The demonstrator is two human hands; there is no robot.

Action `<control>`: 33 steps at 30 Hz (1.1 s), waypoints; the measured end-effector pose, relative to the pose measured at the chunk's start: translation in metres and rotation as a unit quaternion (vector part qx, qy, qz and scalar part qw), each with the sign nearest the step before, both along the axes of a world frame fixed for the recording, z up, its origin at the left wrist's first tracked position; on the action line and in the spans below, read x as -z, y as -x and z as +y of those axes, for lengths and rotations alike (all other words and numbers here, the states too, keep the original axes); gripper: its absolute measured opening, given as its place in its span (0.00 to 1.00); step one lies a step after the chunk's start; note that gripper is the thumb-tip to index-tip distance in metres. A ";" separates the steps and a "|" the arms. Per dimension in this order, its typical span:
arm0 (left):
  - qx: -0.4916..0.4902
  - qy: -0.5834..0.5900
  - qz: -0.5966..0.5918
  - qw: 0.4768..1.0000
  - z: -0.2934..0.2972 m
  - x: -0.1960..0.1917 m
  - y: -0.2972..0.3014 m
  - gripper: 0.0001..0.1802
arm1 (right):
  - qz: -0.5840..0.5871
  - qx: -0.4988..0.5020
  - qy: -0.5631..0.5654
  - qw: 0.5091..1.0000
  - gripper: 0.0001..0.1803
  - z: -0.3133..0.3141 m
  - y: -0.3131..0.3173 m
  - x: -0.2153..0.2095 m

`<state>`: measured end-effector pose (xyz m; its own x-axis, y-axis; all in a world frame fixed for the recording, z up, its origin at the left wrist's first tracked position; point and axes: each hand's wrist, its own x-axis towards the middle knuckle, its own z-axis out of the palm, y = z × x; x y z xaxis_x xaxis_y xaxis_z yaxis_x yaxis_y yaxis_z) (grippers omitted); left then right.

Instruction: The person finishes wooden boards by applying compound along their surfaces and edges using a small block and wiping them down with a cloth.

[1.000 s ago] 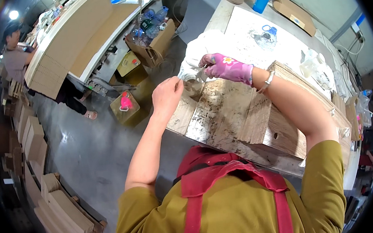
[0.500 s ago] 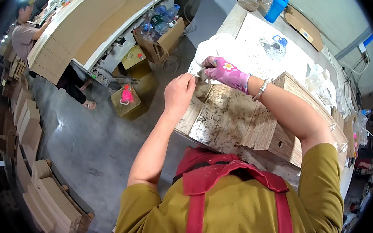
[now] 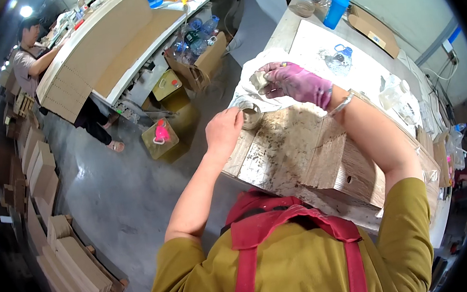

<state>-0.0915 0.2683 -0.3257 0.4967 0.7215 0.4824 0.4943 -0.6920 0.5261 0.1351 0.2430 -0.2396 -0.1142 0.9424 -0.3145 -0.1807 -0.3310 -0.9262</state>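
Observation:
My bare left hand (image 3: pixel 225 133) is closed, its fingertips at the rim of a small round greyish cup (image 3: pixel 251 117) by the bench's left edge. To the right and farther off, my right hand (image 3: pixel 300 85) in a pink-purple glove pinches a crumpled greyish-white wad of cloth (image 3: pixel 259 80). It hangs above a white cloth (image 3: pixel 246 93) that is spread beside the cup. Below my right hand lies a stained wooden board (image 3: pixel 279 139) with dark smears. A wood-grain box-like piece (image 3: pixel 339 162) with a small hole stands on the right.
A blue cup (image 3: pixel 336 10), a cardboard piece (image 3: pixel 372 32) and clear plastic bottles (image 3: pixel 397 96) sit along the bench's far side. On the floor at left are yellow cans (image 3: pixel 160 138) and a carton of empty bottles (image 3: pixel 196 61). Another person (image 3: pixel 32 63) works behind a curved panel (image 3: pixel 81 53).
My right hand has lifted away from the cup, up and to the right, with the wad of cloth in its fingers. My left hand has stayed nearly in place, slightly lower.

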 end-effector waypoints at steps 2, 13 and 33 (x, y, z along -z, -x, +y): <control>0.000 0.115 0.042 0.992 0.002 0.002 -0.001 0.12 | 0.032 0.000 0.002 0.999 0.14 -0.021 -0.007 -0.035; 0.018 0.017 0.098 0.995 -0.007 -0.053 -0.011 0.13 | 0.049 0.237 -0.168 0.956 0.22 -0.234 -0.112 -0.126; 0.456 -0.044 0.188 0.869 -0.240 -0.155 -0.180 0.18 | -0.013 0.316 -0.156 0.936 0.20 -0.352 -0.209 -0.084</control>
